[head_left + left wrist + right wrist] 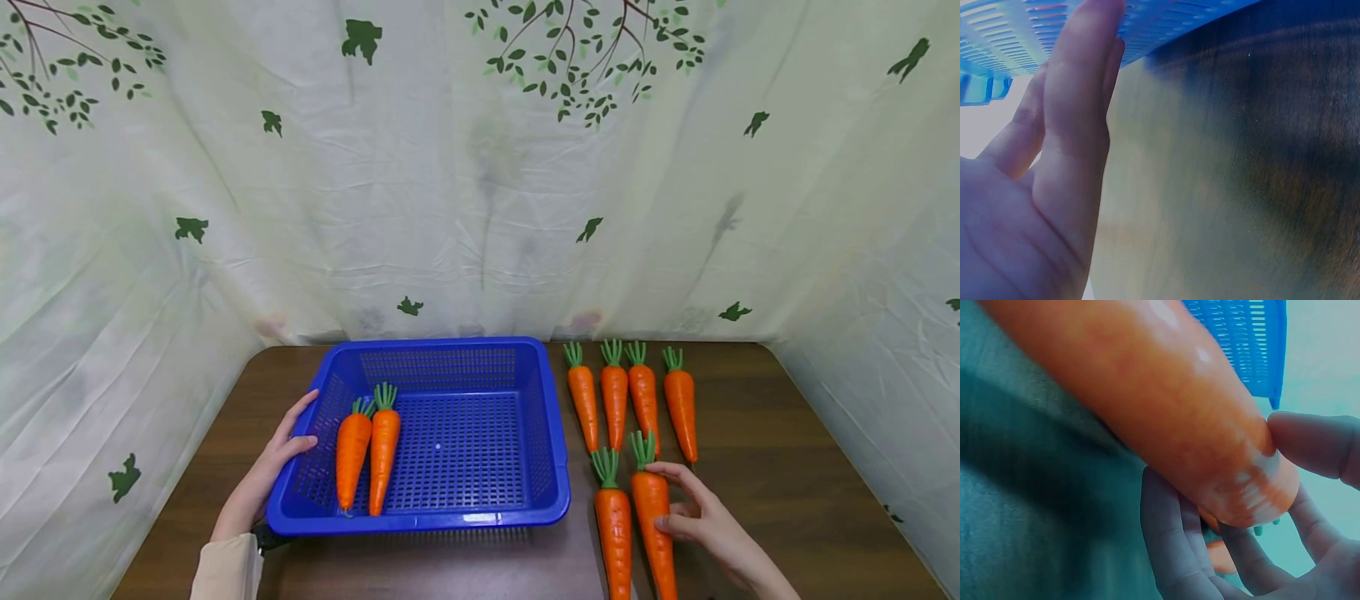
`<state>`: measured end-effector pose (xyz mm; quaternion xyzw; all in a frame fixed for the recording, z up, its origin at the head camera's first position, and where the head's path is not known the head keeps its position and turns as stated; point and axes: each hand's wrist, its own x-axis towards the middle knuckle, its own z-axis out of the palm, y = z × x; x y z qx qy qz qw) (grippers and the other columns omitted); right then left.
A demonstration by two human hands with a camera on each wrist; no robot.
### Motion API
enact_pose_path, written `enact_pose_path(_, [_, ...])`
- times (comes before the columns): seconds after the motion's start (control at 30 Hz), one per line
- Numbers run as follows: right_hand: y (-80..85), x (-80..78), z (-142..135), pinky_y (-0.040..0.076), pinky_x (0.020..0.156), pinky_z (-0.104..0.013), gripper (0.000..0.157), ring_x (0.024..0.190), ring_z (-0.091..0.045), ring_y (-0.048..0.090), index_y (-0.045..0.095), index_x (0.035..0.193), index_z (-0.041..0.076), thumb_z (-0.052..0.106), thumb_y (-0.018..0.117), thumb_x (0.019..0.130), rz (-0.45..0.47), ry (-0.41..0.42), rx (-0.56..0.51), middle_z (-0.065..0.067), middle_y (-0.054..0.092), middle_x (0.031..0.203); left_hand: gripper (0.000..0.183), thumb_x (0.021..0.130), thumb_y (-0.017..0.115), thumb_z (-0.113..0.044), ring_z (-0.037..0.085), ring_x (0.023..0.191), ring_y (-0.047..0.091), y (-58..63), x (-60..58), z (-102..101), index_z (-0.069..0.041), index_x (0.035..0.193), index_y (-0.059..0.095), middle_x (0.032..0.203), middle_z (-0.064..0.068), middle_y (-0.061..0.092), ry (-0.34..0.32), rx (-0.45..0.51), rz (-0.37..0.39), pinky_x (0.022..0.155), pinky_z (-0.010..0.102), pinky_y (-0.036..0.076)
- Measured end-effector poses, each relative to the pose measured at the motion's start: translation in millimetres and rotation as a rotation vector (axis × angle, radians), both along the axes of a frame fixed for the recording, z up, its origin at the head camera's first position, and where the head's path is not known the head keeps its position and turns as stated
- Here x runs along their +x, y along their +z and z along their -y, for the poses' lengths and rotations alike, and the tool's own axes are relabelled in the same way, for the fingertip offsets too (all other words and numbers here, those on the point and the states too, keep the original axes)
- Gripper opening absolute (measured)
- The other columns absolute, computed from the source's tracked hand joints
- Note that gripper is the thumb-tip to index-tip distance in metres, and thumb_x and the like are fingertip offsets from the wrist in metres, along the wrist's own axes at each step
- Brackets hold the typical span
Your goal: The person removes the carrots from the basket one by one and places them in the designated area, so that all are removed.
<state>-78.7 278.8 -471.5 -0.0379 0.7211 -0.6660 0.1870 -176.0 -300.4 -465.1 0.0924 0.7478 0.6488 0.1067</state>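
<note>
A blue plastic basket stands on the table. Two orange carrots with green tops, one carrot and another carrot, lie side by side in its left part. My left hand rests against the basket's left side, thumb and a fingertip at the rim; its fingers look fairly straight in the left wrist view. With thumb and fingers, my right hand pinches a carrot near its thick upper end. Close up in the right wrist view, this carrot hides part of the fingers.
Right of the basket, several carrots lie in a row at the back, the rightmost carrot slightly apart. Another carrot lies just left of the held one. Behind the brown wooden table hangs a pale leaf-printed curtain.
</note>
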Motion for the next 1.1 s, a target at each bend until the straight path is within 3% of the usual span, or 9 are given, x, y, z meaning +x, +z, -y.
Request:
enact_pose_path(0.07, [-2.4,0.4,0.2,0.053,0.074,-0.038,0.054,0.082,-0.023,0.063,0.039,0.138,0.012,0.003,0.060,0.089,-0.003,-0.004,-0.010,-0.033,0.013,0.143,0.062,0.099,0.037,-0.009,0.003,0.111,0.048,-1.0,-0.2,-0.6,-0.025,0.154,0.013,0.148,0.026,0.011,-0.005,0.014,-0.031,0.086,0.023,0.045])
enact_pose_path(0.13, [-4.0,1.1,0.4,0.053,0.073,-0.037,0.054,0.082,-0.023,0.063,0.040,0.138,0.013,0.002,0.060,0.089,0.004,-0.014,-0.009,-0.033,0.013,0.143,0.062,0.099,0.038,-0.009,0.001,0.111,0.048,-1.2,-0.3,-1.2,-0.025,0.154,0.013,0.148,0.027,0.011,-0.006,0.021,-0.040,0.086,0.021,0.044])
enact_pose_path(0.5, [-12.3,5.3,0.0,0.053,0.075,-0.036,0.057,0.087,-0.024,0.061,0.037,0.138,0.006,0.002,0.062,0.087,0.074,-0.033,-0.002,-0.033,0.010,0.144,0.062,0.099,0.037,-0.008,0.000,0.111,0.047,-1.8,-0.7,-1.1,-0.025,0.154,0.014,0.148,0.027,0.011,-0.004,0.023,-0.056,0.086,0.020,0.044])
enact_pose_path(0.77, [-17.4,6.6,4.3,0.053,0.074,-0.036,0.059,0.088,-0.025,0.060,0.036,0.137,0.003,-0.001,0.063,0.085,0.075,-0.051,0.000,-0.032,0.015,0.141,0.062,0.098,0.038,-0.005,0.002,0.110,0.049,-2.7,-1.7,-1.7,-0.025,0.154,0.018,0.145,0.026,0.014,-0.006,0.039,-0.080,0.085,0.020,0.045])
enact_pose_path(1.1, [-16.0,7.4,11.7,0.054,0.069,-0.036,0.063,0.092,-0.026,0.060,0.034,0.136,-0.006,-0.002,0.065,0.082,0.009,-0.079,0.106,-0.033,0.019,0.140,0.063,0.099,0.038,-0.009,0.000,0.109,0.048,-0.2,-1.4,-1.5,-0.027,0.154,0.014,0.149,0.029,0.010,-0.003,0.022,-0.026,0.085,0.022,0.045])
